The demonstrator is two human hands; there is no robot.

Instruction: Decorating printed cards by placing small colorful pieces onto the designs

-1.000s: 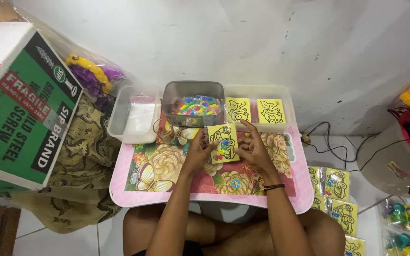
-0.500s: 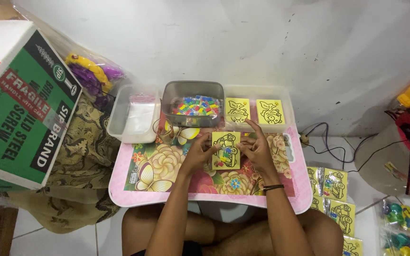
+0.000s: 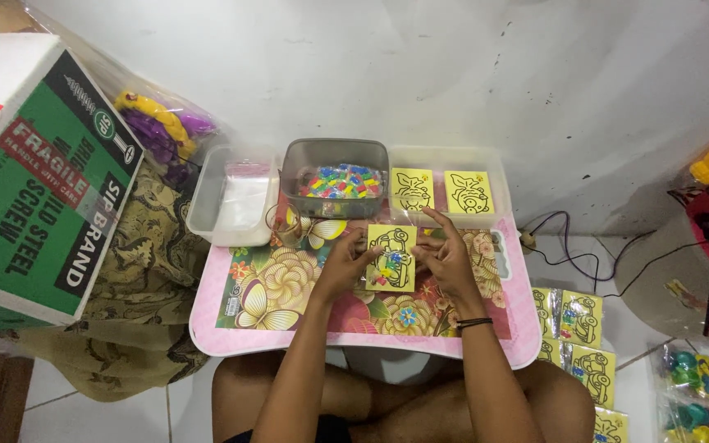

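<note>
From left to right, a green carton [image 3: 38, 176], a clear tub [image 3: 235, 197], a grey bin of coloured pieces [image 3: 336, 176] and a tray of yellow cards [image 3: 445, 189] are seen around a pink floral lap table [image 3: 289, 320]. At the table's centre a yellow card [image 3: 391, 258] is held flat, pinched at its edges by the left hand [image 3: 346, 267] and the right hand [image 3: 445, 258]. Small coloured bits on the card could likely be spilled if it were tilted.

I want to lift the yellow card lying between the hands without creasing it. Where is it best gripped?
Probably the yellow card's two long side edges, pinched from left and right: it lies flat on the tray, and the left hand and right hand already flank those edges.
</note>
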